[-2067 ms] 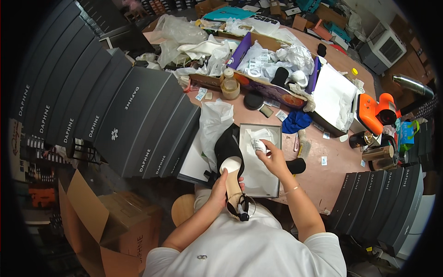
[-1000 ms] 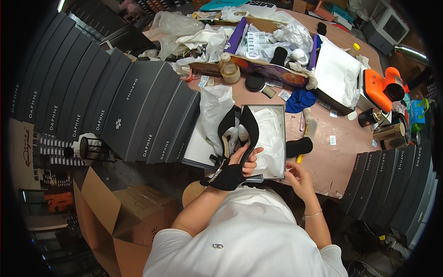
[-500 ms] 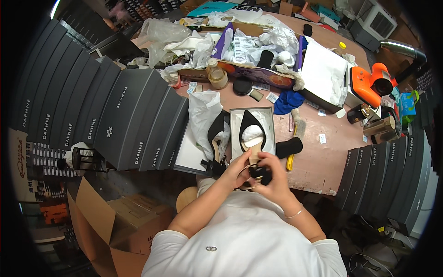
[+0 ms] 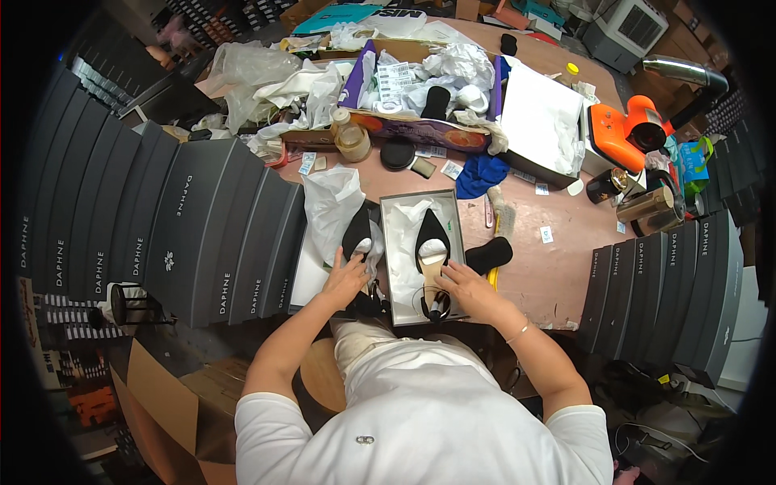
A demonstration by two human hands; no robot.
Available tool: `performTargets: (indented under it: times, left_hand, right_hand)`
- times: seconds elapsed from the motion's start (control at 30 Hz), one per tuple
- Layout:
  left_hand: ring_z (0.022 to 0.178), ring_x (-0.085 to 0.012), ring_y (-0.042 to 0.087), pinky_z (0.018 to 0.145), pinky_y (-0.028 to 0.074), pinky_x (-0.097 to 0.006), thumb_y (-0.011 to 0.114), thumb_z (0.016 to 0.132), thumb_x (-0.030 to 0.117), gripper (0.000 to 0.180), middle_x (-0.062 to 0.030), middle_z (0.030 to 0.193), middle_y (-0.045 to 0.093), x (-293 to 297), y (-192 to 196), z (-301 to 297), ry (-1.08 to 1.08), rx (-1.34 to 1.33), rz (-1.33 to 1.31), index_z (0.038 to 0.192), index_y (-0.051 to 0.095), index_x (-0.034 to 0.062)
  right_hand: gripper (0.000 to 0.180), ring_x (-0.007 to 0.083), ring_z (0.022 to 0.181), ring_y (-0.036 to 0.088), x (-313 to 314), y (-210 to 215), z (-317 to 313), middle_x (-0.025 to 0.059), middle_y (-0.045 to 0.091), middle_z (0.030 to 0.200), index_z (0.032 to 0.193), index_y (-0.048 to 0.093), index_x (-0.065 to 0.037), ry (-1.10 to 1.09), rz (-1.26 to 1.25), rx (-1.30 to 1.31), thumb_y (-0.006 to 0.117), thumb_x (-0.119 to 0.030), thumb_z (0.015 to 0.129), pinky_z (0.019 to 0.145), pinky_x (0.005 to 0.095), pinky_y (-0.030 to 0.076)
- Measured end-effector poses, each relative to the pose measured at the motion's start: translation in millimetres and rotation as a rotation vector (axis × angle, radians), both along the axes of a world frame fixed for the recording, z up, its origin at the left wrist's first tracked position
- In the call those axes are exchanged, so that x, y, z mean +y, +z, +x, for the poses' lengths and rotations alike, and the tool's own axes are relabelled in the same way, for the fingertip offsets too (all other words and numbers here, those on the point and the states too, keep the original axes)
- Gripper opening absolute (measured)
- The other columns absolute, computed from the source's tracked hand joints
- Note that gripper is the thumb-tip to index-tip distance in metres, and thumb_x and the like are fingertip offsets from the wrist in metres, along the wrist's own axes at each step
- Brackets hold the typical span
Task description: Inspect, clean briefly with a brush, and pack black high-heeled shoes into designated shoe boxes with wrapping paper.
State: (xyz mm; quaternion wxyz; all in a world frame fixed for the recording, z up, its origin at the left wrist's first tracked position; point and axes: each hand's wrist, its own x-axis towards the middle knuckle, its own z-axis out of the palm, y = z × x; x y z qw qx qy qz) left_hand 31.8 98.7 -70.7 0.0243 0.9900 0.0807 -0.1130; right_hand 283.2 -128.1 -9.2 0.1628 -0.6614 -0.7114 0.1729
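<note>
A black pointed shoe with white paper stuffed in its toe lies in a shallow grey shoebox lined with white tissue. Over its heel end my right hand rests with fingers stretched, near the ankle strap, holding nothing. The matching black shoe lies just left of the box, on white paper and a pale lid. My left hand reaches onto this shoe, fingers spread and touching or nearly touching it; part of its strap is hidden by the hand.
Stacked grey shoeboxes flank me on the left, more on the right. Beyond stand a purple carton of crumpled paper, a glue jar and an orange device. A black pad lies right of the open box.
The right shoe's heel end has been lowered into the box and its strap let go. My hands have parted, the left moving to the other shoe. The view has shifted slightly.
</note>
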Motion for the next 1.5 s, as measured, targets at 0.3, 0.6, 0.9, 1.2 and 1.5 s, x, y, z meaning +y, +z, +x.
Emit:
performTargets:
  times: [0.3,0.6,0.9,1.2,1.5]
  left_hand:
    - [0.126,-0.0226,0.044,0.111,0.016,-0.06,0.063,0.079,0.008,0.038,-0.0013,0.12,0.058,26.2,93.8,7.6,0.035,-0.184,-0.287,0.116,0.063,0.0169]
    - [0.122,-0.0173,0.044,0.109,0.022,-0.059,0.06,0.081,0.014,0.035,0.0027,0.12,0.053,-29.4,-6.2,-2.2,-0.022,-0.157,-0.114,0.116,0.059,0.0197]
    - [0.111,-0.0324,0.055,0.099,0.042,-0.043,0.06,0.082,0.003,0.021,-0.0086,0.118,0.06,22.9,107.4,25.2,0.105,-0.757,-0.333,0.103,0.062,0.0046]
    - [0.107,-0.0238,0.059,0.094,0.044,-0.034,0.052,0.082,0.008,0.035,-0.0157,0.108,0.06,6.4,1.8,61.2,0.891,-0.594,-0.992,0.115,0.05,-0.0014]
    - [0.088,-0.0108,0.058,0.076,0.046,-0.028,0.067,0.086,0.027,0.031,-0.0015,0.098,0.065,20.3,-19.0,55.6,1.081,-0.463,-1.888,0.107,0.06,0.0048]
  right_hand:
    - [0.029,0.0253,0.103,0.059,41.7,-60.7,-0.5,0.007,0.06,0.108,0.11,0.06,-0.009,0.238,0.154,-0.026,0.054,-0.011,0.082,0.089,0.0348,0.047]
    - [0.043,0.032,0.107,0.056,41.0,-63.4,-0.3,0.0121,0.059,0.117,0.119,0.058,-0.006,0.192,0.132,0.117,0.061,-0.002,0.077,0.094,0.0387,0.045]
    - [0.023,0.0355,0.083,0.062,59.6,29.7,34.8,0.0208,0.063,0.097,0.107,0.06,-0.001,-0.196,0.276,0.563,0.062,-0.003,0.084,0.074,0.0368,0.049]
    - [0.023,0.008,0.076,0.051,71.3,14.7,28.6,-0.0009,0.061,0.083,0.1,0.062,0.003,-0.399,-0.093,1.031,0.059,-0.018,0.094,0.068,0.0259,0.045]
    - [0.023,0.0076,0.082,0.054,52.2,-15.1,16.3,-0.0004,0.063,0.092,0.108,0.062,0.003,-0.413,-0.043,1.218,0.058,-0.016,0.095,0.075,0.0249,0.046]
